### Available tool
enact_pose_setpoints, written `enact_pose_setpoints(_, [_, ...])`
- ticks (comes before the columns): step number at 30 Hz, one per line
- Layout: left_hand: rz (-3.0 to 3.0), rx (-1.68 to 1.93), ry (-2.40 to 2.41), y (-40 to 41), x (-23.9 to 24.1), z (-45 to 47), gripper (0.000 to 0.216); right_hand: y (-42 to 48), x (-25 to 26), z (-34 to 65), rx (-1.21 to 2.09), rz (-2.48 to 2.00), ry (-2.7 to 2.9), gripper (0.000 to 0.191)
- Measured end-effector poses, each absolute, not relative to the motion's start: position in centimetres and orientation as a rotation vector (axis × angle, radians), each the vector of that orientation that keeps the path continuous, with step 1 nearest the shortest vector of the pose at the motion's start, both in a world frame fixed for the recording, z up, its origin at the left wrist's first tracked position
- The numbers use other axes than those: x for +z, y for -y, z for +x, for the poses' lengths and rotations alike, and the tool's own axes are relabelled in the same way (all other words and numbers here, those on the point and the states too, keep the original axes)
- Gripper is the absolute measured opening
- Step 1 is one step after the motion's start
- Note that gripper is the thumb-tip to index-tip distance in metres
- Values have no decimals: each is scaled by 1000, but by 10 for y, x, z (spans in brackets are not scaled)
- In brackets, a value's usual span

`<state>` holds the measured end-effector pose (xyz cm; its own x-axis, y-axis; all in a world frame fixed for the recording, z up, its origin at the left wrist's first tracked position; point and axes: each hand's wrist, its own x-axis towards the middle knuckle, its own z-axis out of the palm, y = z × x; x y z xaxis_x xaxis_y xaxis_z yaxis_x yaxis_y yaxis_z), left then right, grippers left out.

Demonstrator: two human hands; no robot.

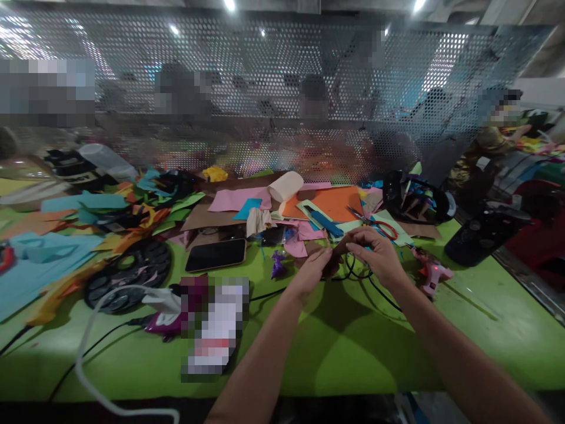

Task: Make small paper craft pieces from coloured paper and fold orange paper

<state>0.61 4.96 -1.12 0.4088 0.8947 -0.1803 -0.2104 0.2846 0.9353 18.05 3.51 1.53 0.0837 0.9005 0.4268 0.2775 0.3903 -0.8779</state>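
Both my hands meet over the green table (344, 347), just past its middle. My left hand (314, 270) and my right hand (375, 253) have their fingers curled together on a small dark brown piece (336, 259) held between them. A black cable (366, 277) loops on the table under my right hand. A small purple paper scrap (278, 264) lies just left of my left hand. Beyond my hands lie red-handled scissors (375, 224) and a blue paper strip (326, 224).
A pink glue gun (430, 272) lies right of my hands. A phone (216, 254), a black round tray (130, 272) and a white cable (88, 353) sit to the left. Coloured paper sheets (335, 201) and a tape roll (286, 185) crowd the far side, backed by a perforated metal screen (265, 88).
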Motion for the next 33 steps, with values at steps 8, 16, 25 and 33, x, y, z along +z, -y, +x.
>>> enact_pose_setpoints(8, [1000,878,-841,-49,-12,6,55,-35,16,181,632,-1123,1497,11])
enact_pose_setpoints(16, [1120,876,-846,-49,-14,7,51,-37,14,180,558,-1163,1547,16])
enact_pose_setpoints(25, [1541,924,-806,-53,-17,8,38,-35,14,178,584,-1161,1544,22])
enact_pose_setpoints(33, [1312,892,-793,-48,-15,11,51,-32,18,174,638,-1126,1549,23])
